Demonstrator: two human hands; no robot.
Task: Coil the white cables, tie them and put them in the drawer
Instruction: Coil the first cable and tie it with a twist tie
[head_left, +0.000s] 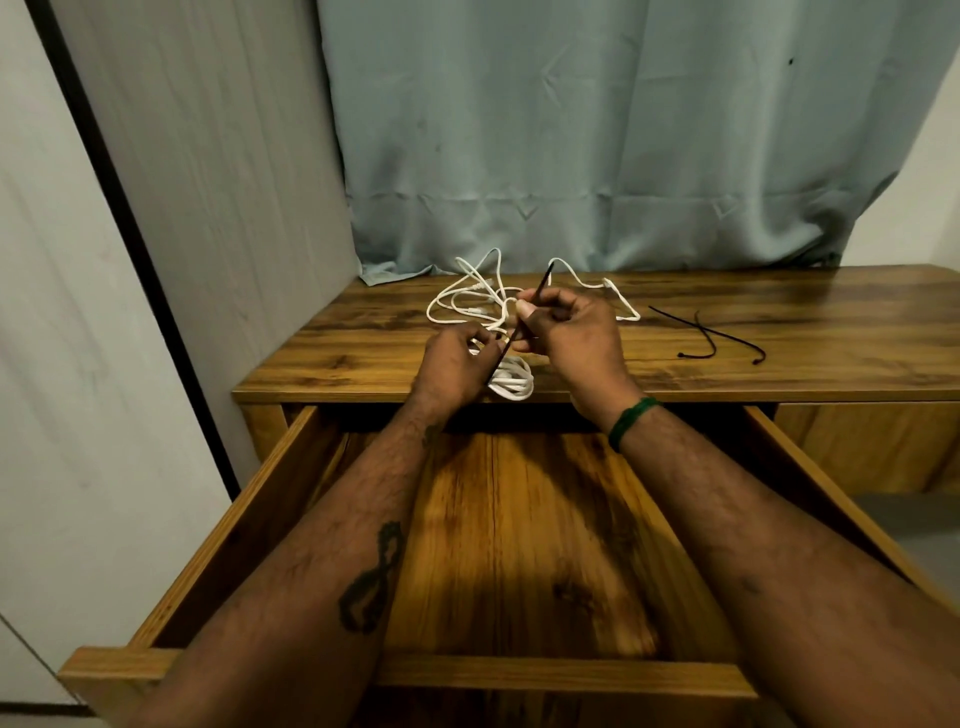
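At the desk's front edge, above the open drawer (218, 545), the left hand (453, 364) pinches a coiled white cable (514, 382); the right hand (566, 327) grips a thin black tie (543, 283); light and springy, the coil is probably best held across its bunched loops.

I see dim, warm light, my arms' shadows in the drawer (519, 545), soft focus, edges bent.

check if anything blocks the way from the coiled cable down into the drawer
Nothing visible does. The coiled white cable sits at the desk's front edge, held by the left hand, right above the open drawer, whose bottom shows bare. The right hand holds a black tie.
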